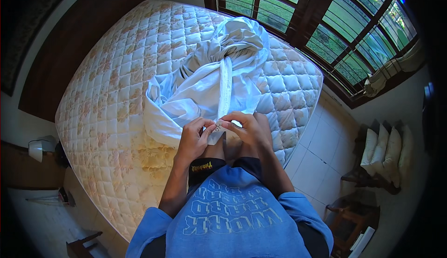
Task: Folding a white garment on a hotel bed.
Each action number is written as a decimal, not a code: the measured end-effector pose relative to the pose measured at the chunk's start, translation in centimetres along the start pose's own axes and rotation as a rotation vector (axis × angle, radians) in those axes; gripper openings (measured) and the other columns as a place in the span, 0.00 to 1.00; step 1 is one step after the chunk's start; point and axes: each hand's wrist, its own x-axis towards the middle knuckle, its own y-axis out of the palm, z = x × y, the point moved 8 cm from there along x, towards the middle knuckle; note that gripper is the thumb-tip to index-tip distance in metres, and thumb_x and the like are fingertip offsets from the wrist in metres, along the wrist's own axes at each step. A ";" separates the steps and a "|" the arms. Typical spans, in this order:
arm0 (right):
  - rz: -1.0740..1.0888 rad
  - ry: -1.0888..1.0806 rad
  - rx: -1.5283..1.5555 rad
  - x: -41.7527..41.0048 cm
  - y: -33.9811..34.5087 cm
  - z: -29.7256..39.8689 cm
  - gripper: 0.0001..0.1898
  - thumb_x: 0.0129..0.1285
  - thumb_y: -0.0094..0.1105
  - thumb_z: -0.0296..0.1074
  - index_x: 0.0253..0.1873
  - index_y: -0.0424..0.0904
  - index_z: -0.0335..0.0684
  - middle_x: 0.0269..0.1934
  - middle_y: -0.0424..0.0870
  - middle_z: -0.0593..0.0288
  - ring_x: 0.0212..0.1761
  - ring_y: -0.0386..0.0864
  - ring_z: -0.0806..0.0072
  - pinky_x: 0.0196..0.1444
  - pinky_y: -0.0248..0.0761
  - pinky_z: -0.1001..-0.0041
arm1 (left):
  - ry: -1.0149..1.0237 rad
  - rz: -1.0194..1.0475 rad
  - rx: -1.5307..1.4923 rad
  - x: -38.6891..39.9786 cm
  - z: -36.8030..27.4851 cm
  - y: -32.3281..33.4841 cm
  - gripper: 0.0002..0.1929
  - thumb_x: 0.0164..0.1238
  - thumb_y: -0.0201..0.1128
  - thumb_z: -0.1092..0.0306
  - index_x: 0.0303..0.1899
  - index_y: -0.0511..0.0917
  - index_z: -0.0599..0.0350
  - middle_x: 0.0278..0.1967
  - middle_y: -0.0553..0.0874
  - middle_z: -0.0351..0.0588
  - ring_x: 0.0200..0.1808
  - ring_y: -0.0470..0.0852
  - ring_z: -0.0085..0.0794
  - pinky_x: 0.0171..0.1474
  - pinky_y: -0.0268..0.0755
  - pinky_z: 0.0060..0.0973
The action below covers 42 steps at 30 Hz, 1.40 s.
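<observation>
A crumpled white sheet (pixel 195 93) lies bunched on a quilted, floral-patterned mattress (pixel 118 93). My left hand (pixel 194 137) pinches the near corner of this cloth between thumb and fingers. Close beside it, my right hand (pixel 246 128) grips the same corner, its fingertips almost meeting the left ones. Between the two hands, the corner bears a dark handwritten mark. A stitched hem band (pixel 225 83) runs from my fingers up to a twisted heap of fabric at the far end. My bare knees are just beneath the held corner.
Barred windows (pixel 279 6) stand beyond the mattress. A dark wooden headboard (pixel 70 44) rises at the left, near a lamp (pixel 36 149). On the right, several pillows (pixel 386 153) rest on a wooden seat above the tiled floor (pixel 314 160). A wooden chair (pixel 349 223) stands nearer.
</observation>
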 end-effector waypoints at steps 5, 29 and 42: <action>0.060 0.042 0.058 0.0 0.2 -1.4 0.06 0.67 0.72 0.22 0.47 0.89 0.33 0.43 0.90 0.58 0.41 0.83 0.72 0.51 0.76 0.75 | -0.007 0.008 -0.030 -0.1 0.4 0.3 0.04 0.72 0.68 0.76 0.41 0.86 0.67 0.34 0.89 0.49 0.29 0.78 0.32 0.36 0.72 0.28; 0.254 -0.152 -0.373 3.9 1.1 -1.7 0.09 0.55 0.81 0.24 0.38 0.87 0.36 0.38 0.87 0.60 0.43 0.79 0.61 0.50 0.73 0.65 | -0.020 -0.026 -0.022 -0.7 1.9 0.6 0.02 0.72 0.69 0.77 0.38 0.87 0.64 0.29 0.79 0.38 0.26 0.66 0.21 0.31 0.59 0.21; 0.334 -0.174 -0.329 5.0 1.7 -1.1 0.07 0.59 0.77 0.26 0.42 0.89 0.35 0.41 0.88 0.57 0.41 0.81 0.61 0.49 0.74 0.65 | -0.077 -0.101 -0.109 -0.3 3.6 0.3 0.02 0.72 0.71 0.76 0.38 0.88 0.64 0.29 0.79 0.37 0.27 0.65 0.20 0.32 0.58 0.20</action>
